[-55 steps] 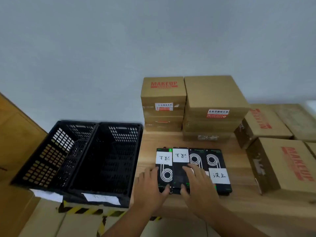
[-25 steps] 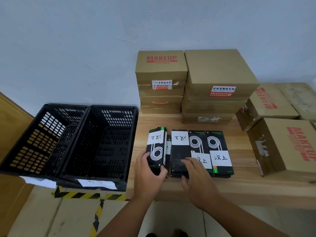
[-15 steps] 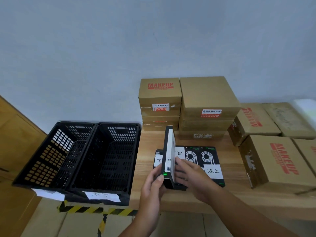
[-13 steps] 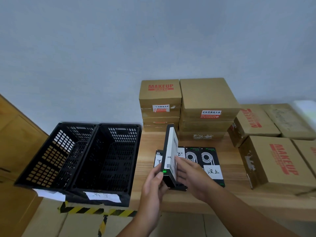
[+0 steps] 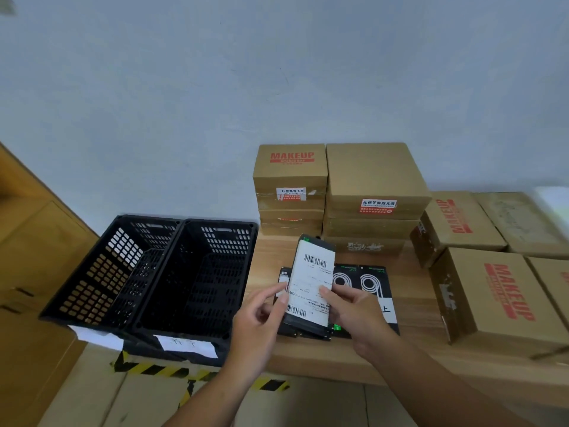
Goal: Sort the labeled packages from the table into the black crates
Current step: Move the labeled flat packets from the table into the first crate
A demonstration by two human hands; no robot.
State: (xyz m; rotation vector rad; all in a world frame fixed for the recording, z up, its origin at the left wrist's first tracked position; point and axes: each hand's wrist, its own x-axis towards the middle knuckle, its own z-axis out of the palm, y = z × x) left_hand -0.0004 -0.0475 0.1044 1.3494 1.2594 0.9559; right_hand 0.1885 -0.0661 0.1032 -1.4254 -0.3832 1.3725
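Fingers point(image 5: 272, 292) of left hand point(image 5: 261, 325) pinch the left edge of one package point(image 5: 312, 282); right hand point(image 5: 360, 315) grips its right edge with thumb in front, so neither hand is free. Package is held tilted up, to the right of the right crate point(image 5: 197, 272) and not touching its rim. Its white shipping label with barcodes faces the camera. Label sits between the two thumbs and is mostly uncovered; print is too small to read. Remaining packages point(image 5: 366, 282) lie flat in a row on the table point(image 5: 409, 291), also right of that crate and under and behind the held one. Left crate point(image 5: 101, 272) stands against the right crate's far side; both look empty, though their floors are dark. Paper tags point(image 5: 184, 346) hang on the crate fronts, writing too faint to make out. Judgement: step in hand is reading the label to pick a destination, with sorting barely begun. Next move calls for matching label to tag, carrying the package leftward over the chosen rim, then loosening both grips. Cardboard boxes point(image 5: 369, 186) are stacked behind and right of the right crate.
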